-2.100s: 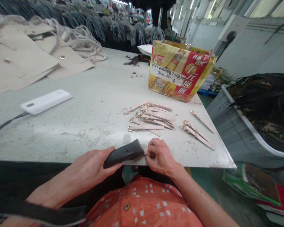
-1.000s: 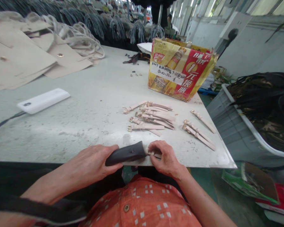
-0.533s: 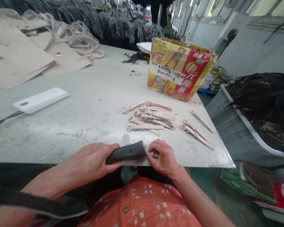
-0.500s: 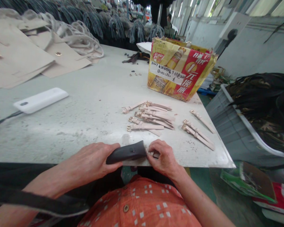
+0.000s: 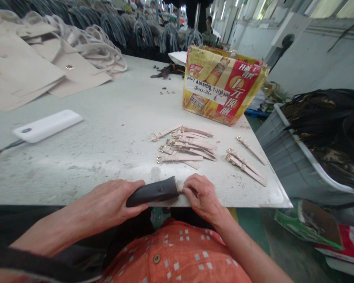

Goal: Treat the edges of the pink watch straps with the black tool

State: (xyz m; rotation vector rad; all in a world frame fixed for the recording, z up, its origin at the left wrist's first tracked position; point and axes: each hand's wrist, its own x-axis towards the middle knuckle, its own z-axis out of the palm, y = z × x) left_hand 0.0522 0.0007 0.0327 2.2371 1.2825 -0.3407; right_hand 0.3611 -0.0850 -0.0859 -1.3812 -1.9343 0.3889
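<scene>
My left hand (image 5: 106, 205) grips a black hand tool (image 5: 152, 192) near the table's front edge. My right hand (image 5: 201, 195) is pinched at the tool's tip, closed on a small pale strap that its fingers mostly hide. Beyond my hands lies a loose group of pale pink watch straps with gold buckles (image 5: 184, 146). Further right, separate pale straps (image 5: 244, 166) lie at an angle. The tool's tip sits close to my right fingers, and neither hand touches the group of straps.
A white power bank (image 5: 47, 125) with a dark cable lies left on the grey table (image 5: 106, 165). A printed cardboard box (image 5: 224, 88) stands at the back. Beige panels (image 5: 23, 67) lie far left. A grey crate of black material (image 5: 292, 165) stands right, beyond the table edge.
The black tool has shifted slightly left, and my right fingers now cover the strap end that showed beside its tip. The whole view has tilted slightly.
</scene>
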